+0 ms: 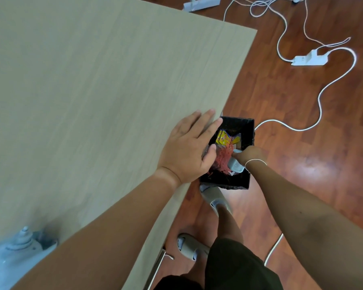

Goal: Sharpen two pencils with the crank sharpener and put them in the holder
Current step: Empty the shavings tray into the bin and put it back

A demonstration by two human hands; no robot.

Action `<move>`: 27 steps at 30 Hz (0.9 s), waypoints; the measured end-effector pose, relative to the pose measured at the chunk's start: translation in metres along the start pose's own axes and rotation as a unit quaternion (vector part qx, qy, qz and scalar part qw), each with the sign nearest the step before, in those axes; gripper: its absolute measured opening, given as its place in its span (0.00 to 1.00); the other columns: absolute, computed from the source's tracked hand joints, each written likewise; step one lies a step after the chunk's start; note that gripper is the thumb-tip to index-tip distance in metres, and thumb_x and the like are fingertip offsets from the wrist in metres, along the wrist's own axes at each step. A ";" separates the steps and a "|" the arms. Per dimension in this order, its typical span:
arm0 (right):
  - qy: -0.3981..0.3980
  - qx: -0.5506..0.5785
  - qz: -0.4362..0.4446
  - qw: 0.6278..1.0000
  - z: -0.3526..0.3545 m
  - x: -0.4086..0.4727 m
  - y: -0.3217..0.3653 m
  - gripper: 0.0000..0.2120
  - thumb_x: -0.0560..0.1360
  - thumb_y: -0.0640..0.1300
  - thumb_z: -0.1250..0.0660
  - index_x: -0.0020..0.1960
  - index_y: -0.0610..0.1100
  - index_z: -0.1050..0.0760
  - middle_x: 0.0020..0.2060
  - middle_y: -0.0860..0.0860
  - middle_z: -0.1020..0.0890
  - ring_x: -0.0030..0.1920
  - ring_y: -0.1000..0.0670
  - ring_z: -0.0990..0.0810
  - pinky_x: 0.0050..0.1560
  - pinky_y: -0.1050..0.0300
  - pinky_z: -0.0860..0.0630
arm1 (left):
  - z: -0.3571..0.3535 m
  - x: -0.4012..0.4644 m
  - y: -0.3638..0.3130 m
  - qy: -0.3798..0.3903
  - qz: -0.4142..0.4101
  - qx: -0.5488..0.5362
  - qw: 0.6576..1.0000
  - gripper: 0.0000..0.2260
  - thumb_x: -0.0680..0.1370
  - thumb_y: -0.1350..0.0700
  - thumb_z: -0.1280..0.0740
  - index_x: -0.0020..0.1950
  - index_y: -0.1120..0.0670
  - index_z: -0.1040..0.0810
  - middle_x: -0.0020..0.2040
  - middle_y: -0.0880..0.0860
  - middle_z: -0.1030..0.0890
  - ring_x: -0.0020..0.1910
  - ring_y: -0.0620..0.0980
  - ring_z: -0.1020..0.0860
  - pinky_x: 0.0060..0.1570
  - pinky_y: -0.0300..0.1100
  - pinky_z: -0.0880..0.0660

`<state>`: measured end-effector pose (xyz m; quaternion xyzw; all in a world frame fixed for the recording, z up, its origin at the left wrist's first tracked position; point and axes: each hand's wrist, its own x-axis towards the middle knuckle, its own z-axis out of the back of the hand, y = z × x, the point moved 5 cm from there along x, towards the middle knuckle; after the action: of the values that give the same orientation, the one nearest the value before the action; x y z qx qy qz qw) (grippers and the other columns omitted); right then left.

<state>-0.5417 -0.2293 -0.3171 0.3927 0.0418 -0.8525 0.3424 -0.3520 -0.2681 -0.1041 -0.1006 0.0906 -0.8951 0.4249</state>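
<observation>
Left hand (187, 147) flat on pale wood-grain tabletop (92, 91) edge, fingers straight, slightly spread. Right hand (250, 154) gripping pale grey plastic shavings tray (236, 165), tipped over black square bin (247, 126) holding reddish shavings (223, 159). Blue-grey crank sharpener (15, 252) at near-left table corner.

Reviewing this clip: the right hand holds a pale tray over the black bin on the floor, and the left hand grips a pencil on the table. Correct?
Not quite. In the head view the left hand holds no pencil; it rests flat and open on the table edge. The rest stands: the right hand holds the pale tray over the black bin on the floor.
</observation>
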 end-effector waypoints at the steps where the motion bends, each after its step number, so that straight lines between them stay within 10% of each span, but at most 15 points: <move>1: 0.007 0.004 0.001 1.000 0.000 0.000 0.000 0.24 0.71 0.57 0.36 0.50 0.35 0.22 0.47 0.37 0.18 0.48 0.38 0.21 0.46 0.51 0.26 | 0.000 0.000 0.000 0.003 0.002 -0.002 1.000 0.23 0.74 0.49 0.41 0.69 0.52 0.29 0.71 0.51 0.29 0.70 0.55 0.31 0.69 0.52 0.32; 16: -0.024 0.334 0.123 0.934 0.087 -0.079 -0.004 0.16 0.68 0.34 0.31 0.55 0.35 0.28 0.44 0.44 0.24 0.44 0.47 0.26 0.37 0.58 0.30 | 0.016 0.003 -0.010 0.099 0.011 -0.004 0.995 0.25 0.75 0.50 0.48 0.69 0.55 0.29 0.71 0.55 0.29 0.69 0.59 0.30 0.72 0.48 0.38; 22: -0.075 0.436 0.195 0.875 0.147 -0.129 0.015 0.20 0.70 0.30 0.34 0.61 0.37 0.31 0.53 0.46 0.26 0.49 0.49 0.27 0.36 0.76 0.28 | 0.055 0.001 -0.011 0.131 0.066 -0.031 0.989 0.27 0.76 0.49 0.50 0.74 0.54 0.39 0.77 0.55 0.39 0.75 0.56 0.40 0.75 0.46 0.46; 27: -0.078 0.448 0.282 0.845 0.187 -0.175 0.060 0.27 0.71 0.31 0.33 0.67 0.40 0.36 0.57 0.46 0.28 0.54 0.50 0.29 0.52 0.62 0.29 | 0.103 -0.010 0.011 0.086 0.108 -0.022 0.990 0.22 0.80 0.52 0.43 0.74 0.52 0.39 0.76 0.52 0.39 0.74 0.55 0.40 0.74 0.49 0.41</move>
<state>-0.5442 -0.2423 -0.0546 0.4306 -0.4844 -0.6727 0.3570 -0.3110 -0.2755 -0.0084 -0.0220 0.1574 -0.8469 0.5074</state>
